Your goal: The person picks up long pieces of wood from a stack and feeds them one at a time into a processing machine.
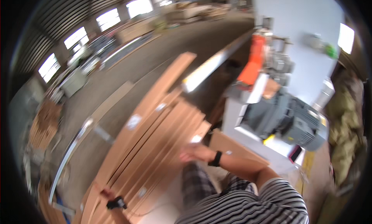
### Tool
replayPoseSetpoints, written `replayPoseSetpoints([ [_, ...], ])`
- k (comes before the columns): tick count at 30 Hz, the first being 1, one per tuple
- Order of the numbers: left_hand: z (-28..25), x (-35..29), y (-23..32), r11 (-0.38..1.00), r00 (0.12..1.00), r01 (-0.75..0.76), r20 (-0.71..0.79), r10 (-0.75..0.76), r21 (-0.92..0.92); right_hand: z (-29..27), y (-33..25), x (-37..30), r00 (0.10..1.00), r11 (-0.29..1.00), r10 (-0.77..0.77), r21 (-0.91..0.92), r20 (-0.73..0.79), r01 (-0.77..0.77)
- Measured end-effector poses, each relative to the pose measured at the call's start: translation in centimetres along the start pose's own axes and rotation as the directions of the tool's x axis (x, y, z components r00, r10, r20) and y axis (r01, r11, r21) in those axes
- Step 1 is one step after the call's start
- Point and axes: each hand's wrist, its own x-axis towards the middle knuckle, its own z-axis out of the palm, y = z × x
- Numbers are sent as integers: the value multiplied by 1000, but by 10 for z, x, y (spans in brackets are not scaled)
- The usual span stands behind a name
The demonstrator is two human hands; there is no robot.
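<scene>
A stack of long brown boards (155,135) runs diagonally in front of me, with small white labels on some of them. My left hand (105,192) is at the stack's left edge near my body; motion smears its fingers, so a grip on a board cannot be made out. Above the right side of the stack is my right hand (195,152), stretched toward the left, its fingers apart and blurred, with nothing visible in it. Each wrist carries a black band. A separate brown panel (234,148) leans beside my right forearm.
A machine with a grey motor (304,125), an orange guard (252,63) and a white panel (300,11) stands at my right. A pale metal beam (211,69) extends from it. Yellowish sacks (343,119) sit far right. Stacked slats (45,125) lie on the left.
</scene>
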Motion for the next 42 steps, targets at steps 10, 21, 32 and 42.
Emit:
replayPoseSetpoints([
  [10,357,-31,-194,435,841,-279,437,-321,856,-205,102,-149,794,773,-473,-613,-383,165],
  [21,473,-113,-262,445,365,-650,766,-529,617,-310,252,-313,618,534,-442,-744,-651,-402],
  [32,459,-111,-255,112,451,-799,712,-538,591,-223,260,-259,785,560,-173,-715,-595,-419],
  [42,371,-79,-227,-187,692,-677,528,-492,712,-224,281,-217,888,446,-198,-844,-416,-296],
])
